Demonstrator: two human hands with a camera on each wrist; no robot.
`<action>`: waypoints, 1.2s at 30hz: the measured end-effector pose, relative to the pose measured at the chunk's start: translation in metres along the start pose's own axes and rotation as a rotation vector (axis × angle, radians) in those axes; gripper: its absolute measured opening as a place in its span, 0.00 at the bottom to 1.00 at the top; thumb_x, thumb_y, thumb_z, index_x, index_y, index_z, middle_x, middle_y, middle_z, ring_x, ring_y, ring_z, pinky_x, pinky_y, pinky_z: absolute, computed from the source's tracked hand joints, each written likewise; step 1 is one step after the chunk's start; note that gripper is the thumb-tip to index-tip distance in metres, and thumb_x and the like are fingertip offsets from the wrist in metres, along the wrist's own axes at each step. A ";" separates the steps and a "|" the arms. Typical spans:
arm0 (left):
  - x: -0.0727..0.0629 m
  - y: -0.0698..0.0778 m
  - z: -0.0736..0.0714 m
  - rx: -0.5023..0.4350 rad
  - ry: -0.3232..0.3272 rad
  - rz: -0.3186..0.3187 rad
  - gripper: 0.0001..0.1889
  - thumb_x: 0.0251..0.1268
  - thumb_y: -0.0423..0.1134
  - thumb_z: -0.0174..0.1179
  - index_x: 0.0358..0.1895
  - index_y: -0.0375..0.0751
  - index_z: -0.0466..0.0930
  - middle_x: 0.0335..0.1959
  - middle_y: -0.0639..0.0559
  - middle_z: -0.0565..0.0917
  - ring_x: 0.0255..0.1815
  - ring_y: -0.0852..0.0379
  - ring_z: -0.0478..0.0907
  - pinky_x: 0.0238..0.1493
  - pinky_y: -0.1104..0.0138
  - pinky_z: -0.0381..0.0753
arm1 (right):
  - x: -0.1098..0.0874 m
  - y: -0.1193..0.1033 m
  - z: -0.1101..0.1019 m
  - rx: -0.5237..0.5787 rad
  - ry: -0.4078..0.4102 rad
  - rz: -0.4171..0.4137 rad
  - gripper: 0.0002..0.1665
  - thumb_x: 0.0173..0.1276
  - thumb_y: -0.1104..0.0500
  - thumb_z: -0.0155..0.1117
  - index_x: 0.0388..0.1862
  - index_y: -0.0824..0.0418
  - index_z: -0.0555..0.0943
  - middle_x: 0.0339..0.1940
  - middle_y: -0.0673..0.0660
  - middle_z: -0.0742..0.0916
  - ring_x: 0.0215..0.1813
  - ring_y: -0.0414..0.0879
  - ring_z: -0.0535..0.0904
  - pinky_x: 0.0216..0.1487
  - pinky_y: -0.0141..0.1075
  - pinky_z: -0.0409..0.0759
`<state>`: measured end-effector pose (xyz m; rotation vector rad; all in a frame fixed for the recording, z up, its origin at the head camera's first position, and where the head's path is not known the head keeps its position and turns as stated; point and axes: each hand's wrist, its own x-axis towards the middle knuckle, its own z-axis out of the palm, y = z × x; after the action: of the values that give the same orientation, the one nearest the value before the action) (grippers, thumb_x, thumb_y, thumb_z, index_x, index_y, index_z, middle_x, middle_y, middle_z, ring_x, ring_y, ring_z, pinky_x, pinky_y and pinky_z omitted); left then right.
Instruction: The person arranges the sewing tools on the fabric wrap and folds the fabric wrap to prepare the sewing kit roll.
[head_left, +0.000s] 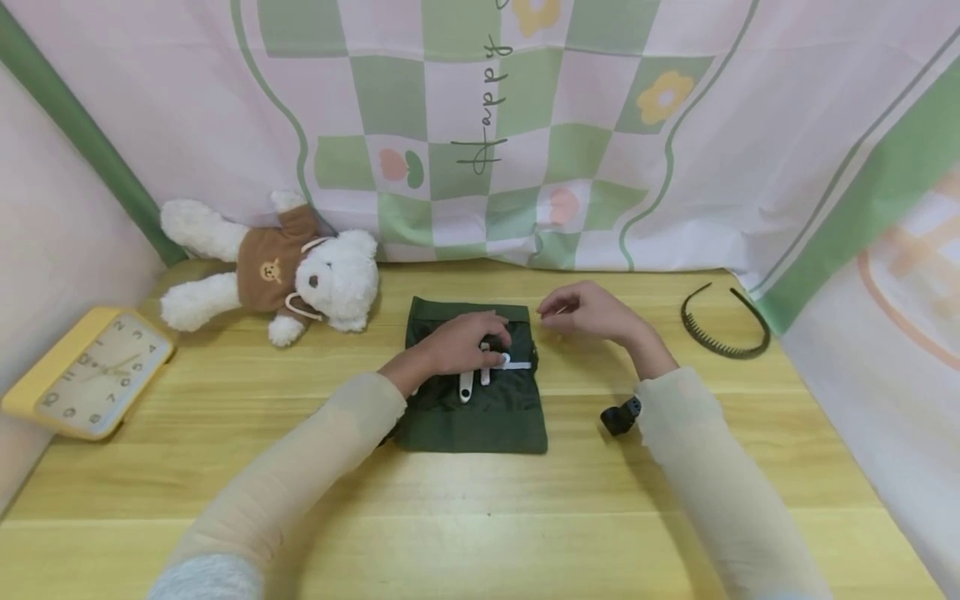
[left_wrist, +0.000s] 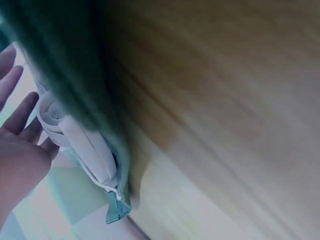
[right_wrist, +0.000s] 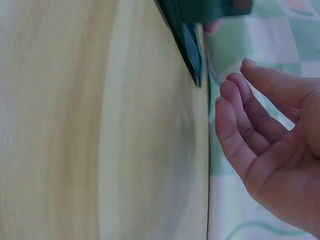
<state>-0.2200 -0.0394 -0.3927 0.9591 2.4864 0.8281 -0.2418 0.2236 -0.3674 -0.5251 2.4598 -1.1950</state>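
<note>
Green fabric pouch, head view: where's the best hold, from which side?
Probably the near border of the pouch, pinched from the person's side: that strip looks flat and bare, while the left hand and white pieces take up the middle.

Behind a pale yellow wood-grain tabletop (head_left: 600, 517) hangs a white fabric backdrop (head_left: 465, 108) with green checks; light gleams softly on the wood.
</note>
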 end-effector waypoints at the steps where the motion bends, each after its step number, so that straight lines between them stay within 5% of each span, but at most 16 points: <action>1: 0.000 0.000 0.000 0.003 -0.003 -0.005 0.13 0.74 0.42 0.63 0.57 0.44 0.83 0.76 0.46 0.67 0.81 0.48 0.52 0.74 0.54 0.63 | -0.002 0.001 -0.002 0.004 0.011 0.007 0.17 0.73 0.61 0.66 0.55 0.70 0.83 0.48 0.66 0.88 0.43 0.58 0.86 0.44 0.47 0.84; 13: 0.000 -0.001 0.003 0.112 -0.051 -0.008 0.18 0.75 0.47 0.62 0.62 0.46 0.80 0.79 0.44 0.60 0.82 0.45 0.47 0.76 0.52 0.57 | -0.028 0.020 -0.026 0.014 0.088 0.096 0.24 0.75 0.53 0.64 0.62 0.68 0.80 0.53 0.66 0.85 0.50 0.59 0.84 0.53 0.49 0.83; 23: 0.004 -0.001 0.005 0.138 -0.070 0.024 0.18 0.74 0.50 0.62 0.61 0.48 0.82 0.80 0.43 0.59 0.82 0.42 0.46 0.79 0.50 0.46 | -0.045 0.039 -0.045 0.057 0.132 0.167 0.30 0.76 0.48 0.64 0.66 0.68 0.76 0.57 0.68 0.81 0.51 0.60 0.85 0.49 0.45 0.84; 29: 0.006 -0.002 0.004 0.118 -0.088 0.035 0.17 0.74 0.49 0.62 0.60 0.49 0.83 0.80 0.43 0.58 0.82 0.43 0.44 0.79 0.48 0.42 | -0.050 0.052 -0.053 0.050 0.174 0.209 0.31 0.76 0.47 0.64 0.66 0.68 0.75 0.57 0.68 0.81 0.48 0.56 0.86 0.40 0.42 0.86; 36: 0.007 -0.005 0.005 0.091 -0.093 0.020 0.16 0.74 0.47 0.63 0.59 0.50 0.84 0.80 0.44 0.57 0.83 0.44 0.43 0.79 0.48 0.41 | -0.056 0.064 -0.059 0.021 0.247 0.266 0.30 0.75 0.46 0.65 0.63 0.68 0.77 0.46 0.64 0.85 0.36 0.52 0.84 0.48 0.38 0.80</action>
<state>-0.2246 -0.0354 -0.4005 1.0310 2.4564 0.6660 -0.2314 0.3263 -0.3754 -0.0395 2.6123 -1.2342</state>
